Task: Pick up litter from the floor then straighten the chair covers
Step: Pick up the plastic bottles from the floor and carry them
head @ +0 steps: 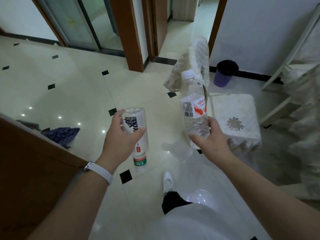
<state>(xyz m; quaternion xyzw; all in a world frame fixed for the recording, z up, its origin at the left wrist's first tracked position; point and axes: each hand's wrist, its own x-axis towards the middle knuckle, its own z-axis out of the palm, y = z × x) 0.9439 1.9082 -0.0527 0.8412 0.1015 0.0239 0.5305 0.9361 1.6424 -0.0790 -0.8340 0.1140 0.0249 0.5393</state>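
My left hand (pixel 121 137) grips two clear plastic bottles: an upside-down one with a dark label (pixel 134 122) and, below it, one with a green and red label (pixel 140 161). My right hand (pixel 210 137) holds a larger clear bottle with a white cap and an orange-and-white label (pixel 192 104), upright, by its base. Just beyond it stands a chair with a cream lace cover (pixel 235 116); the cover on its backrest (pixel 194 63) hangs crooked to the left.
A purple bin with a black liner (pixel 224 73) stands by the white wall, behind the chair. Another covered piece of furniture (pixel 304 132) fills the right edge. A brown wooden surface (pixel 31 163) and blue patterned cloth (pixel 62 134) lie at left. Doorways open ahead.
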